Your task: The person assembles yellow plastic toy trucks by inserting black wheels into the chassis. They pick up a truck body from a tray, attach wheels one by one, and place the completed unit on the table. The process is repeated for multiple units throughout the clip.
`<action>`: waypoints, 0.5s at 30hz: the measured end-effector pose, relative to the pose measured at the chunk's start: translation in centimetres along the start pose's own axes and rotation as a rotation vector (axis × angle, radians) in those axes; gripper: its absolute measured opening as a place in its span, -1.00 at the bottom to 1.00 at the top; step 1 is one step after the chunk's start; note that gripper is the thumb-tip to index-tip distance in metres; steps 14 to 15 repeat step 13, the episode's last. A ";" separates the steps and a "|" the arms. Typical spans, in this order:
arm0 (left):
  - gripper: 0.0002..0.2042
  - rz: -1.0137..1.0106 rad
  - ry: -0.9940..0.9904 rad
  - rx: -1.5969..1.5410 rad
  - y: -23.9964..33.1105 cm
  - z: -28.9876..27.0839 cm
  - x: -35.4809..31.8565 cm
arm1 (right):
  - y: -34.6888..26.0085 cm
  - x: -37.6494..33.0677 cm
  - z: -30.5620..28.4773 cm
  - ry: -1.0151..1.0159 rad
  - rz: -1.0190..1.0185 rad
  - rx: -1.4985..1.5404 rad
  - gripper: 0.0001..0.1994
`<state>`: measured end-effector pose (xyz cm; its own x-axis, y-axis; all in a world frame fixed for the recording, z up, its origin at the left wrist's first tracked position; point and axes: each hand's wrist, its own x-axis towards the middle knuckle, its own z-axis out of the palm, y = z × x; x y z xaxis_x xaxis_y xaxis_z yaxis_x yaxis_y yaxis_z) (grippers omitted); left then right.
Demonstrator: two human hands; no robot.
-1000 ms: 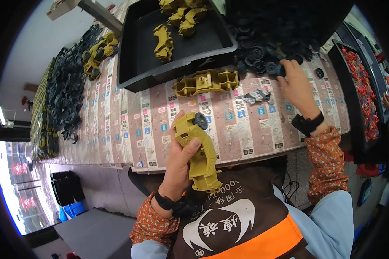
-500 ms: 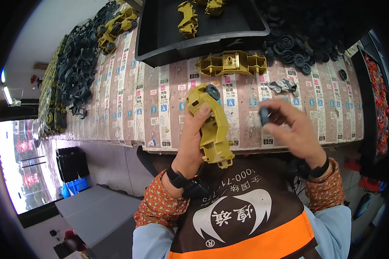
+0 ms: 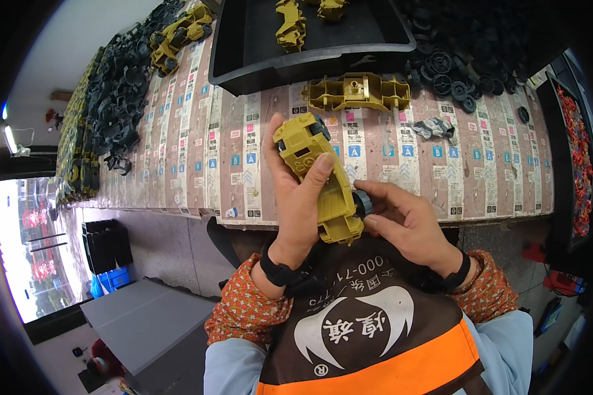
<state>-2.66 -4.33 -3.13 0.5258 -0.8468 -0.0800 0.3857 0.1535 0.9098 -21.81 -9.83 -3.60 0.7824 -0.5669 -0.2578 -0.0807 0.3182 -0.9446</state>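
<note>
From the head camera, a yellow toy truck body [image 3: 319, 178] is gripped in the left hand [image 3: 296, 204], held above the near edge of the workbench [image 3: 501, 178] and in front of the person's chest. The left fingers are closed around the body, with the thumb [image 3: 313, 174] laid across its upper side. A black wheel [image 3: 362, 204] is pressed against the body's right side near its lower end; it is pinched by the fingertips of the right hand [image 3: 408, 224], whose fingers are curled shut on it. A second black wheel [image 3: 321, 125] is seen already seated at the body's far end.

Farther back on the workbench, a yellow chassis frame [image 3: 359, 92] is lying just in front of a black tray [image 3: 244, 46], in which more yellow parts [image 3: 290, 26] are kept. A heap of loose black wheels [image 3: 454, 66] is piled toward the far right corner. A small grey crumpled scrap [image 3: 435, 128] is lying just right of the chassis frame. Along the left edge, dark plastic parts [image 3: 118, 99] are stacked in a long heap, with finished yellow trucks [image 3: 178, 33] beside them.
</note>
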 end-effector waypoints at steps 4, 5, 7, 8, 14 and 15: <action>-0.16 0.110 -0.008 0.110 0.5 0.6 -0.2 | -0.4 -0.8 0.6 -0.033 -0.057 -0.131 -0.35; -0.14 0.135 -0.009 0.129 0.6 0.8 -0.2 | -0.2 -0.9 0.5 -0.058 -0.097 -0.178 -0.30; -0.11 0.198 -0.002 0.177 0.7 0.9 -0.3 | -0.6 -1.0 0.8 -0.120 -0.058 -0.030 -0.23; -0.09 0.233 0.003 0.202 0.5 1.1 -0.3 | -0.8 -1.0 0.9 -0.149 -0.038 0.044 -0.19; -0.06 0.388 0.013 0.168 -0.3 1.0 -0.8 | -1.2 -0.3 0.0 -0.311 0.058 0.148 -0.11; -0.06 0.388 0.013 0.168 -0.3 1.0 -0.8 | -1.2 -0.3 0.0 -0.311 0.058 0.148 -0.11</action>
